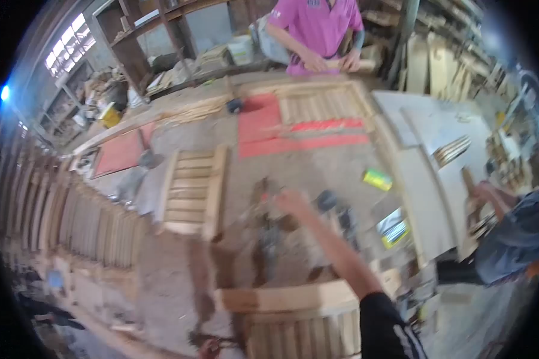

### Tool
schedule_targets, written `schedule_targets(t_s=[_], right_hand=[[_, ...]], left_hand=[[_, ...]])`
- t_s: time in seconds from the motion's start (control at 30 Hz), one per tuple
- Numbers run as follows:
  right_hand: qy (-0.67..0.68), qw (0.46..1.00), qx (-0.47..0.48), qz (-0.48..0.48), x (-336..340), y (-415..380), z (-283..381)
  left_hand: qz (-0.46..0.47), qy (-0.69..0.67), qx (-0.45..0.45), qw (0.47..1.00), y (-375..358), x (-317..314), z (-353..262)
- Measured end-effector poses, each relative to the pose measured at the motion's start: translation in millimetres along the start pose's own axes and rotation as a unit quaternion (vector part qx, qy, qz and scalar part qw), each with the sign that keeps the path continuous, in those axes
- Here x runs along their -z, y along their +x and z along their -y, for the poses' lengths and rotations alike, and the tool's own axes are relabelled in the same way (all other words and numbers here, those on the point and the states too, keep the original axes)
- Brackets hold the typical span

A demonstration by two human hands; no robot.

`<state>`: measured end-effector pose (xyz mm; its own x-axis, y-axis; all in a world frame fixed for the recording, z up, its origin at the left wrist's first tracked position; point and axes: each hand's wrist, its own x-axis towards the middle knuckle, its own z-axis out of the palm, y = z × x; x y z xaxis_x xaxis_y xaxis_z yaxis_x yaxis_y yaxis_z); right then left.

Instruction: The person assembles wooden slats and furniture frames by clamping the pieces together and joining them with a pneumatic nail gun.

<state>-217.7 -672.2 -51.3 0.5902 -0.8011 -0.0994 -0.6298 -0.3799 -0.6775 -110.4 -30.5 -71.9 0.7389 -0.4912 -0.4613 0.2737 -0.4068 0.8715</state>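
Wood frames the reach of both hands: a near slatted panel (pixel 305 335) lies at the lower edge, its thick rail (pixel 299 297) turned toward the middle of the worktop (pixel 305 163), probably so that its joints lie within arm's length. The right hand (pixel 290 201) reaches over that rail, its arm slanting across from the lower right, beside a dark, blurred tool (pixel 269 239); whether the fingers are spread or gripping something, I cannot tell. The left hand (pixel 209 348) is cut off at the bottom, near the panel's left end, and its grip is equally unreadable. A second dark tool (pixel 348 226) lies right of the forearm, perhaps kept there for easy picking up. A small slatted panel (pixel 191 192) rests flat to the left, apart from the hands. Beyond, a larger slatted frame (pixel 323 103) lies partly over a red sheet (pixel 257 128), which may guard its face from scratches. Brown worktop shows between the small panel and the right hand, giving sideways room; rightward, the second tool, a yellow-green packet (pixel 377 179) and pale boards (pixel 425 191) narrow the way. Two other people, in a pink shirt (pixel 323 30) and in grey-blue clothing (pixel 512 239), stand well apart from these hands.
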Motion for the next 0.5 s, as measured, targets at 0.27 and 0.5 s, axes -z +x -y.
schedule_targets(t_s=[0.27,0.5], right_hand=[[0.518,0.831,-0.204,-0.005,-93,79,-23],[0.678,0.722,-0.138,-0.011,-53,57,11]], left_hand=[[0.034,0.349,-0.131,0.927,10,-24,-49],[0.046,0.366,-0.137,0.919,23,-19,-65]])
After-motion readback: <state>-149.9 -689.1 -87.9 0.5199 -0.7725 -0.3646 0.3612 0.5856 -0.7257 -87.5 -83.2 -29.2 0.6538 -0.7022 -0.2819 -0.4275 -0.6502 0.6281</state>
